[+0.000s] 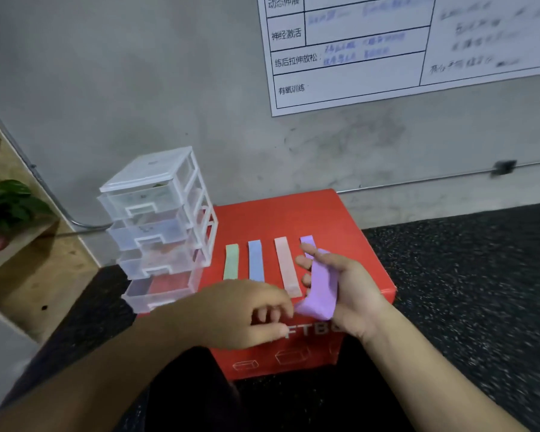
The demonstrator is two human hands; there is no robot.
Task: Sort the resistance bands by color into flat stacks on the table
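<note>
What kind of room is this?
Probably a gym or training room. A white wall chart has rows for stretching and aerobic training, the floor is black speckled rubber matting, and pastel resistance bands lie in a row on a red box.

left hand (247, 313) curled, right hand (356, 291) gripping

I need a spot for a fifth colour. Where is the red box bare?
Bare: red box behind the row, from green band to flat purple band; also right of that purple band. Crowded: between green band and drawer unit; gaps within the row.
</note>
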